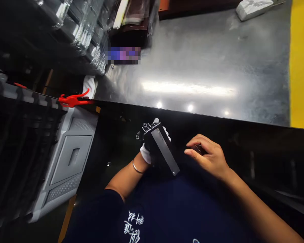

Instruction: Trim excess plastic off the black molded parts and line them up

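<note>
My left hand (149,148), in a white glove with a thin bracelet on the wrist, is closed around a black metal part (159,145) with a flat grey face and small lugs at its upper end. It holds the part tilted over a dark work surface (243,141). My right hand (207,155) is bare and sits just right of the part, fingers curled and pinched on a small dark piece (198,148) that I cannot make out.
A grey plastic crate (66,162) stands at the left beside dark racks. A red clamp (72,100) and a white glove (90,86) lie by its top. Beyond the bench is a shiny grey floor (205,60) with a yellow stripe (301,60).
</note>
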Demonstrator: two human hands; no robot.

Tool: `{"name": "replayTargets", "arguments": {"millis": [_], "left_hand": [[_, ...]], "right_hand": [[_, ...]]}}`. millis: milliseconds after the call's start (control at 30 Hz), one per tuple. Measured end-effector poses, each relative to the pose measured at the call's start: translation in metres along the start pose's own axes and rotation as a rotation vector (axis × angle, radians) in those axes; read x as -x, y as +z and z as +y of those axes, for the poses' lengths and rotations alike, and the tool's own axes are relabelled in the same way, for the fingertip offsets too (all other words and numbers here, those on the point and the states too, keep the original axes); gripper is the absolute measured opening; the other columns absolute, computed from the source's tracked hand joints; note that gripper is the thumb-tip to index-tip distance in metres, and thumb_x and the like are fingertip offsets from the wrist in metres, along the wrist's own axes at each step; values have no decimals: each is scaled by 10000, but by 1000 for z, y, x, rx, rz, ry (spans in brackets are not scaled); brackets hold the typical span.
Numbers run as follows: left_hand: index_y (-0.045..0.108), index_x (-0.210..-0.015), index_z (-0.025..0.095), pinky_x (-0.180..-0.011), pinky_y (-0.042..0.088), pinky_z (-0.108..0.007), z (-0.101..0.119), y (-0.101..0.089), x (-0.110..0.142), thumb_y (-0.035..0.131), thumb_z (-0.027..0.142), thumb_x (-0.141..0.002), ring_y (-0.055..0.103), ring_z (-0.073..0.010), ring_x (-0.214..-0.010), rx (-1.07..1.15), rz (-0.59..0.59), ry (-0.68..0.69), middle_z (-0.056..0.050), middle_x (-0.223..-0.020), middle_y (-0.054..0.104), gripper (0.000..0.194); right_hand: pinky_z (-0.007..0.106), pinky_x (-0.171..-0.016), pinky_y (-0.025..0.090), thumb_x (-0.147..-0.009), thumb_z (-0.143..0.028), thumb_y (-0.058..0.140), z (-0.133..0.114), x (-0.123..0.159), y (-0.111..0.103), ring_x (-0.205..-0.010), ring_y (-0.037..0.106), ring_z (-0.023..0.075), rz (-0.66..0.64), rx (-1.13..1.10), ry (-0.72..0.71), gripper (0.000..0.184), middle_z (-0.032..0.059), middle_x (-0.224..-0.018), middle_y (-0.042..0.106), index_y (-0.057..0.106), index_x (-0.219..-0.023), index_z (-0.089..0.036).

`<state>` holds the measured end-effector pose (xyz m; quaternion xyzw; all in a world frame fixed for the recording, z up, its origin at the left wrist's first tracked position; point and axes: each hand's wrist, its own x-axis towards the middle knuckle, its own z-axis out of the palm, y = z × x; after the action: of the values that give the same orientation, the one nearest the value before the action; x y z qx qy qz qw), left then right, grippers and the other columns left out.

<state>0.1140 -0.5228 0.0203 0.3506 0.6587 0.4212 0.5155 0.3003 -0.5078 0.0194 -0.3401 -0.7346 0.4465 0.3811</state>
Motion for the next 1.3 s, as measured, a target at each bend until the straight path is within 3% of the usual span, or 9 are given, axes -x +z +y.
{"name": "replayTargets", "arguments": {"millis": [67, 167, 367, 500, 667, 867, 1067, 1200, 1300], "left_hand": [[489, -611, 220, -440, 403, -255, -2, -1, -8, 374, 702, -869, 417, -94, -416, 248, -35, -82, 41, -499, 380, 559], [626, -788, 184, -511, 457, -254, -1, 1, -16, 479, 634, -862, 510, -104, -481, 711, -233, -283, 20, -572, 503, 479], [660, -1117, 154, -810, 523, -309, 7, 6, -3, 513, 527, -892, 672, -196, -859, 914, -429, -426, -70, -900, 707, 459], [632, -1199, 205, -858, 500, -273, 13, 7, 6, 673, 320, -831, 657, -181, -977, 742, -433, -322, -41, -1081, 704, 388], [683, -1048, 132, -747, 512, -271, 14, 9, 9, 775, 241, -720, 658, -158, -776, 602, -403, -329, -37, -881, 719, 358], [705, -930, 164, -743, 527, -244, 11, 7, 11, 795, 267, -688, 651, -126, -738, 609, -240, -304, -3, -861, 711, 278], [667, -1023, 178, -793, 547, -302, 28, -7, 4, 744, 368, -742, 672, -187, -866, 298, -173, -169, -30, -969, 712, 348], [605, -1223, 193, -1009, 472, -406, 58, -42, -34, 791, 355, -696, 622, -247, -1097, -249, 323, 288, -64, -1168, 679, 582], [546, -1313, 139, -997, 467, -533, 77, -67, -73, 813, 326, -645, 616, -337, -1117, -641, 670, 432, -120, -1244, 647, 744]], "right_hand": [[218, -480, 431, -821, -394, 684, 0, 1, 12, -552, 541, 112, -112, -98, 151, 230, 15, -666, 590, 643, -778, -172], [219, -462, 403, -852, -452, 616, -3, 3, 24, -509, 499, 105, -309, -309, 343, 333, -1, -575, 552, 639, -683, -165], [206, -388, 224, -755, -594, 669, -3, 1, 10, -418, 299, 55, 14, -506, 766, 440, -53, -480, 397, 580, -680, -169], [217, -390, 144, -772, -599, 650, -6, -5, -1, -415, 196, 43, 52, -462, 732, 460, -83, -452, 284, 511, -631, -184], [223, -412, 246, -821, -570, 608, -13, -7, -6, -444, 342, 60, -65, -321, 545, 493, -23, -485, 462, 556, -545, -164], [215, -366, 264, -815, -565, 615, -4, -8, -19, -371, 370, 65, 227, -317, 593, 416, -42, -464, 504, 705, -867, -162], [229, -514, 448, -862, -377, 579, 0, -1, -14, -564, 603, 127, 105, -15, 430, 241, 11, -635, 670, 704, -789, -184], [271, -649, 502, -883, -306, 541, 14, 1, -48, -734, 680, 172, 75, 343, 363, 191, 42, -839, 739, 702, -912, -209], [339, -739, 513, -873, -327, 542, 24, -2, -117, -805, 674, 223, 393, 711, 385, 219, 91, -901, 715, 695, -960, -197]]}}
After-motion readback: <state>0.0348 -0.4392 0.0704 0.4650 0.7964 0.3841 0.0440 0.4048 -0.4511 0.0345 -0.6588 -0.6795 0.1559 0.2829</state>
